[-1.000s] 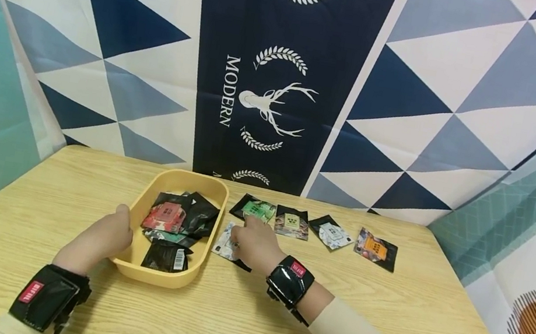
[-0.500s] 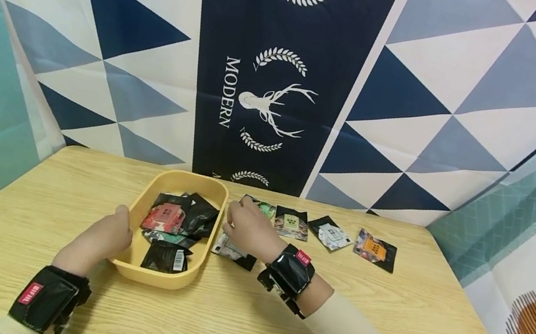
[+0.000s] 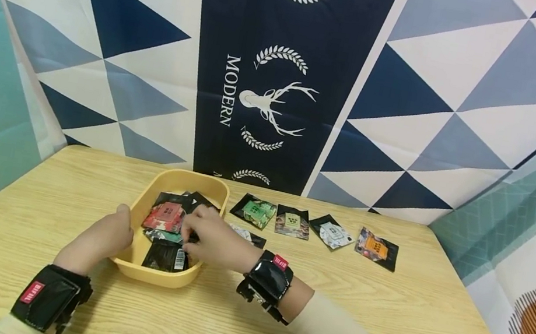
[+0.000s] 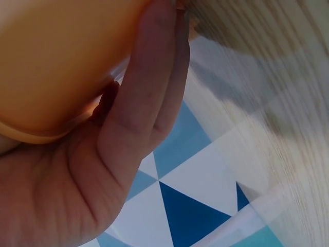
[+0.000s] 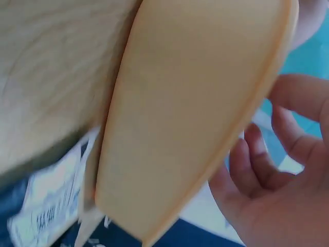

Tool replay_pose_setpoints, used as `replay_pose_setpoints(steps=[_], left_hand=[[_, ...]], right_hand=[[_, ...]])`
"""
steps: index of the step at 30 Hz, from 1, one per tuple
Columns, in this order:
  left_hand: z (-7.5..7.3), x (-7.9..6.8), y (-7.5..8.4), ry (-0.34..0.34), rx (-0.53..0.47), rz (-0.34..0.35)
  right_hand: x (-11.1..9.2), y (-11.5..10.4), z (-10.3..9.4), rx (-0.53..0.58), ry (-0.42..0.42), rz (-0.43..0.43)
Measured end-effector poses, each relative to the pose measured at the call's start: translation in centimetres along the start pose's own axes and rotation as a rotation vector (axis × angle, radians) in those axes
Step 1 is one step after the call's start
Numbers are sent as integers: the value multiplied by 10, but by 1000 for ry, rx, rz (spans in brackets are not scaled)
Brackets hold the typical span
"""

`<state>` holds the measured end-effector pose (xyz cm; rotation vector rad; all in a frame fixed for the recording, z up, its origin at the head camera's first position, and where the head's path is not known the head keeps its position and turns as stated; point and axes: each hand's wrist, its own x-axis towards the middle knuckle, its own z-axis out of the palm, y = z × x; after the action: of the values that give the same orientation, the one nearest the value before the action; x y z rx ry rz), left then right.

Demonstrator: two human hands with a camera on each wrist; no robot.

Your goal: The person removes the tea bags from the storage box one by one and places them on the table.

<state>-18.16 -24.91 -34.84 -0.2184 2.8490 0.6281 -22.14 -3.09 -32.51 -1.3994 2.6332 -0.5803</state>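
Note:
My left hand (image 3: pixel 102 234) grips the left rim of a yellow plastic tub (image 3: pixel 203 265). In the left wrist view, the fingers (image 4: pixel 139 92) lie along the tub's outer wall. My right hand (image 3: pixel 220 242) reaches over the tub's right rim, loosely curled; no item shows between its fingers in the right wrist view. Inside the tub lie several small sachets, among them a red-labelled sachet (image 3: pixel 167 215) and a black sachet with a barcode (image 3: pixel 165 256). Just right of the tub, a white-labelled sachet (image 3: pixel 248 236) is partly hidden by the right hand.
Behind the right hand, a row runs along the wooden table (image 3: pixel 353 323): a green sachet (image 3: pixel 256 210), a yellow-labelled sachet (image 3: pixel 292 222), a white sachet (image 3: pixel 333 234) and an orange sachet (image 3: pixel 375 248). A patterned cloth (image 3: pixel 278 104) hangs at the table's far edge.
My right hand has left the white-labelled sachet beside the tub and moved left over the tub's right side. The left hand and the tub have stayed put.

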Motion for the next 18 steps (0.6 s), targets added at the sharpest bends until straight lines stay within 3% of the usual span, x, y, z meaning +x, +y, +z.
replay_pose_setpoints(steps=[5,8,18], left_hand=[[0,-2,0,10,-1,28],[1,-3,-1,23,-1,56],[0,-3,1,22,9,42]], right_hand=[[9,-8,15,-85,-64,-88],[12,-11,22,-147,-80,-99],[22,-21,26,-244,-203,66]])
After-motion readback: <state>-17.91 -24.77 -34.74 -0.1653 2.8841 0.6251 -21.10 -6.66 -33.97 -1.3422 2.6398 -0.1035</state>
